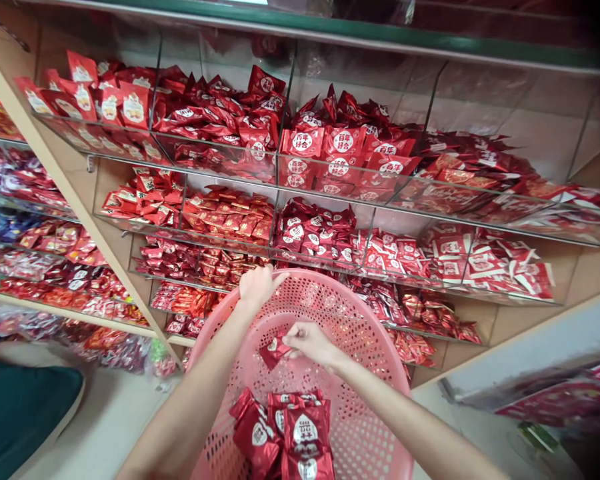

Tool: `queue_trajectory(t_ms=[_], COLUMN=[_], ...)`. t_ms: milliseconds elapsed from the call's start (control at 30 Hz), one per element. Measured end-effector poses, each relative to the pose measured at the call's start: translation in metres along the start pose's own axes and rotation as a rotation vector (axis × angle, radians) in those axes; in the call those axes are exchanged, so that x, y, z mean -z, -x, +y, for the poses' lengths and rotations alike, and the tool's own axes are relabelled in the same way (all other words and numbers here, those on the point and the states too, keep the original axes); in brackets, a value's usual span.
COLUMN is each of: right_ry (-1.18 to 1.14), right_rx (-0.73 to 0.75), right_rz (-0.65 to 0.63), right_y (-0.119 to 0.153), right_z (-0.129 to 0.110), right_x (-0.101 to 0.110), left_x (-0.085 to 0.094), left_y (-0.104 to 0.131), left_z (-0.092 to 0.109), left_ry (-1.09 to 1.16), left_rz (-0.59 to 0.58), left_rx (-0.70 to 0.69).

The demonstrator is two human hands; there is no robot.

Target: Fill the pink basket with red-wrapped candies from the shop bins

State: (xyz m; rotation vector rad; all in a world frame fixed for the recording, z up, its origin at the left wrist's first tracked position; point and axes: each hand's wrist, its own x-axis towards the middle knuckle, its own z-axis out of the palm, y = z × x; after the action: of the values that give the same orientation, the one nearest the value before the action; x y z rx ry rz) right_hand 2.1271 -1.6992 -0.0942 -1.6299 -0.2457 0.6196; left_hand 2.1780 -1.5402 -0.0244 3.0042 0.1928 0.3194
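Observation:
A pink perforated plastic basket (pixel 375 333) is tilted in front of me, its opening facing up. My left hand (pixel 258 285) is closed over its far rim. Inside the basket, my right hand (pixel 307 341) pinches a small red candy packet (pixel 274 351) by its edge. Several larger dark red packets (pixel 305 430) with white heart-shaped labels lie together in the near part of the basket.
Shelves with clear dividers hold heaps of red packets (pixel 350 150) ahead of me. More packets in mixed colours fill a shelf (pixel 65 247) on the left. A person in dark green clothing (pixel 25 413) is at the lower left.

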Motion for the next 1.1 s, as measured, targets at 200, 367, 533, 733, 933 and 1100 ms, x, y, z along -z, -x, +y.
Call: queue_trajectory(t_ms=[200, 367, 533, 733, 933, 1100], right_ry=[0.028, 0.409, 0.817, 0.865, 0.454, 0.563], right_rx=[-0.081, 0.001, -0.091, -0.145, -0.285, -0.364], right_rz=[0.004, -0.051, -0.239, -0.291, -0.252, -0.244], right_y=[-0.009, -0.016, -0.016, -0.019, -0.020, -0.022], right_z=[0.027, 0.034, 0.023, 0.009, 0.005, 0.000], right_x=[-0.020, -0.016, -0.013, -0.020, -0.040, -0.066], left_x=[-0.002, -0.004, -0.005, -0.005, -0.009, -0.010], left_y=[-0.001, 0.000, 0.000, 0.001, 0.003, 0.003], left_z=[-0.002, -0.006, -0.007, -0.005, -0.006, -0.006], left_ry=[-0.028, -0.041, -0.022, -0.002, 0.005, 0.004], left_rz=[0.026, 0.037, 0.039, 0.024, 0.018, 0.014], left_rx=[-0.001, -0.005, -0.014, -0.012, -0.011, -0.018])
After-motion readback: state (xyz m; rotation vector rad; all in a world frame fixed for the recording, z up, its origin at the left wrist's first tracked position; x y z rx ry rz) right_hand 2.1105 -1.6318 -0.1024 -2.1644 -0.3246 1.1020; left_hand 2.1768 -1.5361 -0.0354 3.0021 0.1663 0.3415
